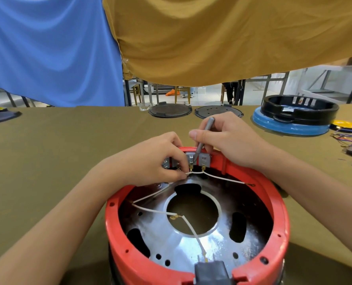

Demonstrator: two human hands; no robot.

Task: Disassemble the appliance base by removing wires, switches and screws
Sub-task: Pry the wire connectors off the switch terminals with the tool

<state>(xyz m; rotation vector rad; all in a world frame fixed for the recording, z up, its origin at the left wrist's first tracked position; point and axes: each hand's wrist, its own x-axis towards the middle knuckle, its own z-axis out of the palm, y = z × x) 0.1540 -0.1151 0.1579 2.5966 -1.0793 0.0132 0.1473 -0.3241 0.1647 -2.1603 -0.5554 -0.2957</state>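
Item: red appliance base (278, 204), upturned on the table (58, 145) before me. My left hand (154, 159) pinches a white wire (188, 173) at the switch terminals (197, 161); my right hand (228, 138) grips a grey screwdriver (204, 138), tip at those terminals.

A single head-worn view looks forward and down from just above the person's forearms, close over the red appliance base (197, 223) at the bottom of the frame. Its wide angle (the table (68, 145) edge bows noticeably) also takes in the far side of the table and the hanging blue and mustard cloths (212, 38) beyond it. No second view shares the scene.
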